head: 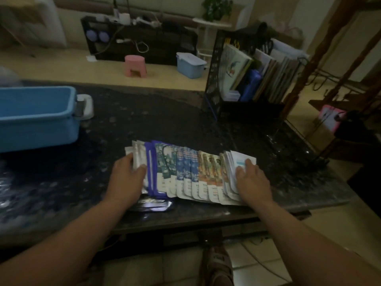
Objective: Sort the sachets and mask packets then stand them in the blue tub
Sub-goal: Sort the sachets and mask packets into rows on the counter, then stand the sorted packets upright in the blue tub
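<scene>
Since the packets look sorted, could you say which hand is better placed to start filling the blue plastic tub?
Probably left: the left hand rests on the silvery-white packets nearest the tub; the right hand is farther.

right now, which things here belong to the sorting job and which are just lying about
Job: packets fanned in a row on the table; blue tub to their left.
Lying about: black file rack of books; pink stool; lidded blue box beside the stool.
</scene>
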Demonstrator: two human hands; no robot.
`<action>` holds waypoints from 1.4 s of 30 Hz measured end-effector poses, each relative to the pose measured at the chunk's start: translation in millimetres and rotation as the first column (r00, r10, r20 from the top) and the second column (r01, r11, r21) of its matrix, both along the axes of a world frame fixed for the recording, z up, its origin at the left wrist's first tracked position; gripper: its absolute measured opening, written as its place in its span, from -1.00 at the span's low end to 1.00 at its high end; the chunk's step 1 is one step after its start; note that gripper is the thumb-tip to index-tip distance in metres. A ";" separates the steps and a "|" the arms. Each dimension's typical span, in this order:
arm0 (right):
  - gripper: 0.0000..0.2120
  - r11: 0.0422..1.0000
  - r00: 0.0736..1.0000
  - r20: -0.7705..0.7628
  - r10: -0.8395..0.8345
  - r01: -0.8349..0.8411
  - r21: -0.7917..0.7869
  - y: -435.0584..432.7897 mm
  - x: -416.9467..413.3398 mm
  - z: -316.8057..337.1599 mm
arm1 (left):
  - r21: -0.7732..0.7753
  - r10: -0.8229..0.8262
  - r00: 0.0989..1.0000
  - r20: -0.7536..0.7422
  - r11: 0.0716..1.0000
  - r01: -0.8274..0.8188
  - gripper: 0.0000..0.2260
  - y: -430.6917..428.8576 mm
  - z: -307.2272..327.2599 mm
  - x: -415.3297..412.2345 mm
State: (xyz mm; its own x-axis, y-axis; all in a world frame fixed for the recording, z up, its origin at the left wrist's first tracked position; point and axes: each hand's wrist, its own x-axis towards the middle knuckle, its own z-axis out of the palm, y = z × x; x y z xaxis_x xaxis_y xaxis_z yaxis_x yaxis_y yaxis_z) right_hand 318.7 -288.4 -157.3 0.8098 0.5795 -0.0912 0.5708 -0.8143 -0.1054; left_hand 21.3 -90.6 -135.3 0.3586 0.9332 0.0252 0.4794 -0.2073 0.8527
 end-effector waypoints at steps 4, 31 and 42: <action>-0.36 0.991 0.995 -0.061 -0.076 0.082 0.106 4.6 20.9 -10.2 | -0.099 0.005 0.999 0.032 0.995 -0.002 -0.54 4.8 7.3 -0.3; -0.92 0.728 0.879 -0.038 0.476 -0.369 0.578 95.1 -155.1 122.2 | 0.539 -0.080 0.825 -0.560 0.721 0.435 -0.82 54.6 74.5 -112.8; -0.84 0.806 0.934 -0.056 0.352 -0.272 0.525 62.4 -115.1 130.8 | 0.531 -0.167 0.849 -0.501 0.715 0.454 -0.63 29.7 71.8 -105.4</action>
State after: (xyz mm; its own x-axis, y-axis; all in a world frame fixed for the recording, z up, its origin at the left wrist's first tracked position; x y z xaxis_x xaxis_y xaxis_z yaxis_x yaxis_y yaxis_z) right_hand 203.6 -226.0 -26.5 0.5782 0.7955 0.1815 0.7305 -0.4057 -0.5493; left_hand -84.1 -60.9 -63.5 0.7353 0.5901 0.3333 0.5426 -0.8072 0.2322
